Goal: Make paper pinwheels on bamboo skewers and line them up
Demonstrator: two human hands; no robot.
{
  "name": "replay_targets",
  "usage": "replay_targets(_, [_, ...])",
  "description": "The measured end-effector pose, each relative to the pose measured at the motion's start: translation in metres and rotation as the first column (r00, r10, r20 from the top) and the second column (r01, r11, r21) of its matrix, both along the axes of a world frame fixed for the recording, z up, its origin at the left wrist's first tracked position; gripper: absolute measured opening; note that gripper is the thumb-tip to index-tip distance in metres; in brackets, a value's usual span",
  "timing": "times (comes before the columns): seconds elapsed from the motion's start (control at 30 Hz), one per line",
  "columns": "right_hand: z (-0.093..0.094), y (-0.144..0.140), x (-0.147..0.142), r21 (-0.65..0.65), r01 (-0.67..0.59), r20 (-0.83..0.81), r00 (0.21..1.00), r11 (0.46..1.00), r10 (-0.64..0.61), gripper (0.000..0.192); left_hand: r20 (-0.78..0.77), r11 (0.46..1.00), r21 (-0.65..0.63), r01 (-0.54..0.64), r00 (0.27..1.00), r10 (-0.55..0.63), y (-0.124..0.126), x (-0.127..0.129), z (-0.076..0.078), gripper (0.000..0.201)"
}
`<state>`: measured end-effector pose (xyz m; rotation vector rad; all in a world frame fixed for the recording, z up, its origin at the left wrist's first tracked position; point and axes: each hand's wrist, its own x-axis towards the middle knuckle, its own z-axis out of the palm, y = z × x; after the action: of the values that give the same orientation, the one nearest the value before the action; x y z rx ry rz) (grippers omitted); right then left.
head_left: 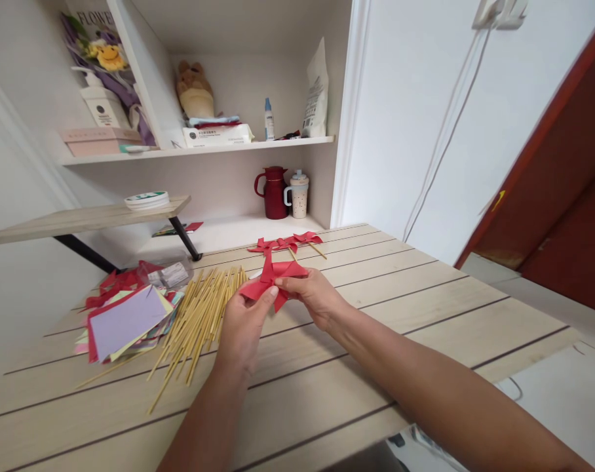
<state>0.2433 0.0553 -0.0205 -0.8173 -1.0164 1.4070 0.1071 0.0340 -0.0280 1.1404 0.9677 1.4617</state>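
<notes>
Both my hands hold a folded red paper pinwheel [274,278] above the wooden table [425,308]. My left hand [242,324] pinches its lower left edge. My right hand [313,295] grips its right side with fingers curled over a flap. To the left of my hands lies a heap of bamboo sticks [199,314]. Beyond the pinwheel, two finished red pinwheels on sticks [290,244] lie flat on the table.
A stack of coloured paper sheets [125,321] with a lilac one on top lies at the table's left, with red scraps and a clear packet [172,274] behind. A red jug [275,192] and a mug [298,195] stand in the alcove; shelves above hold boxes and bottles.
</notes>
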Motion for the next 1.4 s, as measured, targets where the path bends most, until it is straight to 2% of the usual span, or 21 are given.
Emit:
replay_targets(0.07, [0.000, 0.000, -0.001, 0.003, 0.010, -0.007, 1.000, 1.000, -0.010, 0.020, -0.010, 1.000, -0.008, -0.006, 1.000, 0.006, -0.001, 0.000, 0.000, 0.040])
replay_targets(0.27, [0.004, -0.004, -0.003, -0.015, -0.002, -0.004, 1.000, 1.000, 0.002, 0.021, 0.085, 0.994, -0.015, -0.108, 0.990, 0.109, 0.002, 0.001, -0.001, 0.043])
replay_targets(0.4, [0.004, -0.004, -0.003, -0.015, -0.003, -0.008, 1.000, 1.000, 0.003, 0.020, 0.073, 0.992, -0.058, -0.109, 0.991, 0.113, 0.006, -0.001, -0.005, 0.038])
replay_targets(0.6, [0.003, -0.008, -0.006, 0.001, -0.021, -0.035, 0.999, 1.000, 0.021, 0.018, 0.072, 0.995, -0.042, -0.090, 0.993, 0.093, 0.005, -0.002, -0.004, 0.039])
replay_targets(0.9, [0.004, -0.010, -0.010, -0.036, 0.011, -0.042, 0.999, 0.999, -0.012, 0.017, 0.024, 0.986, -0.052, -0.160, 0.987, 0.161, 0.005, -0.002, -0.005, 0.039])
replay_targets(1.17, [0.001, -0.011, -0.012, -0.024, -0.047, -0.019, 0.999, 0.999, 0.046, 0.023, 0.006, 0.964, -0.074, -0.254, 0.967, 0.255, 0.007, -0.002, -0.008, 0.036])
replay_targets(1.27, [0.002, -0.008, -0.005, 0.030, -0.027, 0.066, 0.998, 0.999, 0.025, 0.039, 0.006, 0.955, -0.110, -0.275, 0.961, 0.277, 0.007, -0.004, -0.007, 0.037])
replay_targets(1.33, [0.004, -0.006, 0.002, 0.134, 0.091, 0.190, 0.975, 0.987, -0.115, 0.053, 0.001, 0.946, -0.143, -0.292, 0.955, 0.295, 0.006, -0.005, -0.007, 0.038])
replay_targets(1.4, [0.007, -0.004, 0.008, 0.328, 0.150, 0.342, 0.901, 0.933, -0.266, 0.047, 0.000, 0.940, -0.165, -0.299, 0.953, 0.303, 0.006, -0.005, -0.007, 0.036])
